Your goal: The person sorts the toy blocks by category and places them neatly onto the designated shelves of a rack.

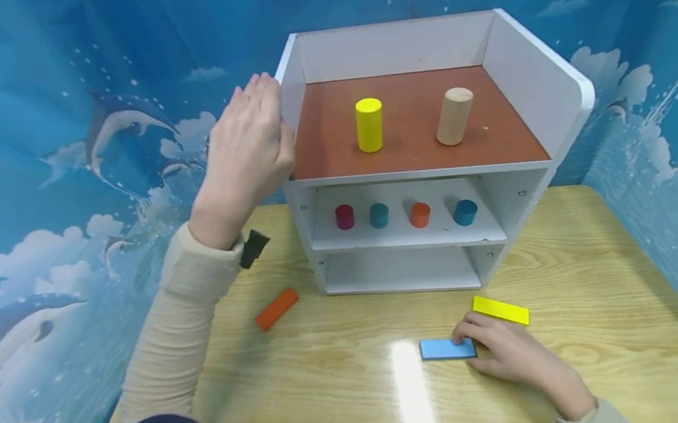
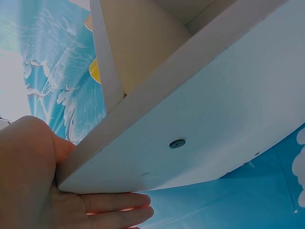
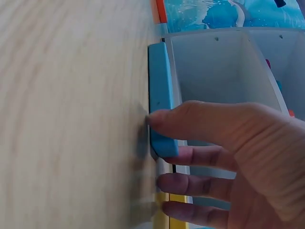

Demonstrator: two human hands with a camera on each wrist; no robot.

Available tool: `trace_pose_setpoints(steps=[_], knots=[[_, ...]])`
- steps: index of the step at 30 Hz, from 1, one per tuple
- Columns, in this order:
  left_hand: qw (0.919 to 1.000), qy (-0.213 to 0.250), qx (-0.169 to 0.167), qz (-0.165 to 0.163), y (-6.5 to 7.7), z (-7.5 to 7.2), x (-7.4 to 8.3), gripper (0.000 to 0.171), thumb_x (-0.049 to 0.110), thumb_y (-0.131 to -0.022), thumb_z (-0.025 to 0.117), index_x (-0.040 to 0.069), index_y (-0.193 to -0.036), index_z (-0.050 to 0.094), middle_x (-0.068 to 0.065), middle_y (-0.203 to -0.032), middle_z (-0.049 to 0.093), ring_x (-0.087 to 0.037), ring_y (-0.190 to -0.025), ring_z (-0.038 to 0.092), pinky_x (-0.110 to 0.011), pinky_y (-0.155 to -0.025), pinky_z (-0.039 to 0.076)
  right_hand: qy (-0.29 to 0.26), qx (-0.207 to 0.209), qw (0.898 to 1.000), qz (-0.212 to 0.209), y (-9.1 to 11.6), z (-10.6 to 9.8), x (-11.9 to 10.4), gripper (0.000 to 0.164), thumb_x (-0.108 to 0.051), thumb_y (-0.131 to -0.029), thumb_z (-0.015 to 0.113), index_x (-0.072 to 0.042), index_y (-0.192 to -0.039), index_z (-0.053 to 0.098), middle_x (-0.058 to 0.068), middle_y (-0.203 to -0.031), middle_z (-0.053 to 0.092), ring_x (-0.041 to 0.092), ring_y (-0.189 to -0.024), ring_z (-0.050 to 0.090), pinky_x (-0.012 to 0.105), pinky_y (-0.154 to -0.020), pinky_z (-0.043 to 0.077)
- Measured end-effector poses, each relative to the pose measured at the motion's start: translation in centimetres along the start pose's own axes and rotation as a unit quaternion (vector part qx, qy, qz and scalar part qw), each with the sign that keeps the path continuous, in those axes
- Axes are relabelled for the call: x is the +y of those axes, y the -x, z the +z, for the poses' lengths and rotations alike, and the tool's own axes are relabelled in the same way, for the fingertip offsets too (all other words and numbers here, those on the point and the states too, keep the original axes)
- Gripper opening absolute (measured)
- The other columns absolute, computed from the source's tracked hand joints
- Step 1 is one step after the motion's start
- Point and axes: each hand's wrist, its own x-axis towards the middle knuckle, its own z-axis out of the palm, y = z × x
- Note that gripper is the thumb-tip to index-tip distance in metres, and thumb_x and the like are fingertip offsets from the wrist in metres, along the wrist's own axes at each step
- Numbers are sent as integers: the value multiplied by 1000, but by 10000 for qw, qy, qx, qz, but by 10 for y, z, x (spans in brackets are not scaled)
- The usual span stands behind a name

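A white toy shelf (image 1: 550, 116) with a brown top stands on the wooden table. My left hand (image 1: 246, 139) is raised against its left side panel (image 2: 200, 129); the fingers lie straight along the outside, and the thumb is partly hidden behind the panel's edge. Low on the table, my right hand (image 1: 508, 352) pinches a flat blue block (image 1: 441, 349) by its right end. In the right wrist view, the thumb lies across the blue block (image 3: 160, 76) and the index finger is at its end. A yellow block (image 1: 504, 311) lies just beyond the right hand's knuckles.
On the shelf's top stand a yellow cylinder (image 1: 370, 127) and a plain wooden cylinder (image 1: 454, 117). Several short coloured cylinders, such as an orange one (image 1: 420, 215), line the middle level. An orange block (image 1: 277, 309) lies left of the shelf. Blue ocean-print curtains (image 1: 22, 167) surround the table.
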Motion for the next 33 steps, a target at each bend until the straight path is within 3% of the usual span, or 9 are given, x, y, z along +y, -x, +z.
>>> trace_pose_setpoints(steps=[13, 20, 27, 33], knots=[[10000, -16, -27, -29, 0, 0, 0, 53, 16, -101, 32, -7, -148, 36, -22, -154, 37, -31, -145, 31, -40, -120, 19, 191, 148, 9997, 41, -2, 4, -2, 41, -9, -64, 82, -29, -96, 63, -18, -96, 55, 2, -72, 47, 18, -58, 42], [10000, -38, -2, -68, 0, 1, 0, 53, 17, -102, 32, -8, -148, 36, -22, -153, 37, -31, -145, 31, -41, -120, 19, 210, 213, 9994, -157, -3, 5, 0, 38, -12, -65, 82, -28, -94, 64, -18, -92, 56, 1, -71, 47, 19, -59, 44], [10000, -8, 7, -60, 0, 1, 0, 53, 17, -102, 32, -8, -148, 36, -22, -153, 37, -30, -145, 31, -41, -119, 20, -12, 707, 9969, -359, -8, 10, -4, 34, -15, -63, 80, -28, -90, 64, -19, -87, 59, 0, -70, 50, 19, -60, 47], [10000, -2, 50, -55, 0, 1, 0, 52, 16, -101, 33, -8, -147, 37, -22, -153, 38, -31, -145, 32, -40, -120, 19, -117, 1124, 9933, -239, -18, 12, -11, 31, -13, -64, 78, -25, -90, 64, -17, -83, 58, 2, -65, 50, 15, -53, 41]])
